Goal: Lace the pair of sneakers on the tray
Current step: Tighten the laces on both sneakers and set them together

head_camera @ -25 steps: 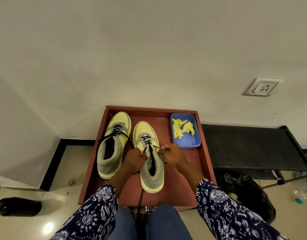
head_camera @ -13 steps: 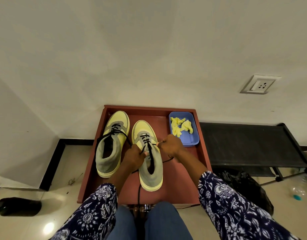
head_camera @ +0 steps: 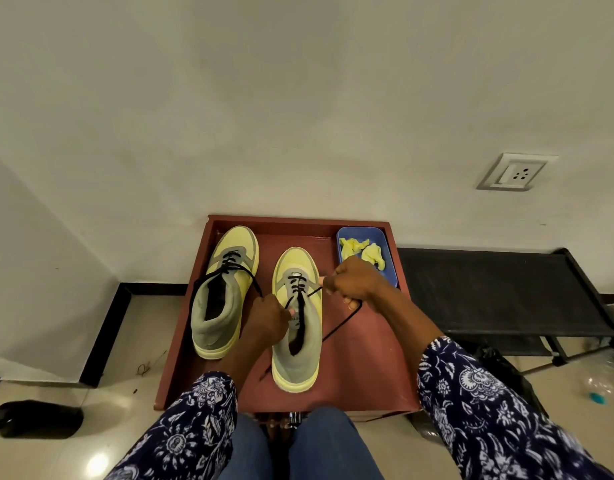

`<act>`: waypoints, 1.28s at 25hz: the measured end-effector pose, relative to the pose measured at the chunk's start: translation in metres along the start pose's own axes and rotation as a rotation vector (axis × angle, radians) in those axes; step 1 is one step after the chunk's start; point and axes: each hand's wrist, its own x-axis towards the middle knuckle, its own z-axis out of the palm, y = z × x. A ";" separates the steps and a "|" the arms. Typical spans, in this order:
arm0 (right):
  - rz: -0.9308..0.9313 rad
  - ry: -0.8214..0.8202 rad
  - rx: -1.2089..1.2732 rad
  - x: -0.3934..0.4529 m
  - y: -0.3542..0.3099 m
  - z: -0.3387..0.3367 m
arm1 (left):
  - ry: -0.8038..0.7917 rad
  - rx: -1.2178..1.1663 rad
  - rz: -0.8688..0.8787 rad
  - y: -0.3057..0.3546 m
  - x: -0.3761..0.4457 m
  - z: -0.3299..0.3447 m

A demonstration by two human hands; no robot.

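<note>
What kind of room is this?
Probably a room in a home, near a corner: a plain white wall with a power socket, a shiny tiled floor, and a black folding cot beside the shoe tray.

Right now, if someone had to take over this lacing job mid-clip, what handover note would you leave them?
Left hand: grips one end of the black lace at the right sneaker's left side.
Right hand: pinches the other end, pulled out to the right; its tail trails onto the tray.
Both sneakers stand on the tray, toes to the wall. The blue tub of yellow bits sits in the far right corner.
Done: lower eyelets of both sneakers are crossed.
Left: upper eyelets on the right sneaker; the left sneaker has loose lace ends, apparently unfinished.
</note>
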 end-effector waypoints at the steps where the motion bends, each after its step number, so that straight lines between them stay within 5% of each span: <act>1: -0.001 -0.002 0.004 -0.001 -0.002 -0.002 | -0.005 -0.007 -0.004 0.000 -0.001 0.001; 10: 0.002 -0.005 -0.005 -0.017 -0.023 -0.018 | 0.016 -0.103 -0.051 0.009 -0.007 0.001; 21: -0.004 -0.012 0.095 -0.039 -0.038 -0.029 | 0.016 -0.564 -0.107 0.017 -0.005 -0.025; 32: -0.020 0.006 0.141 -0.053 -0.046 -0.037 | 0.079 -0.408 -0.042 0.031 -0.012 -0.067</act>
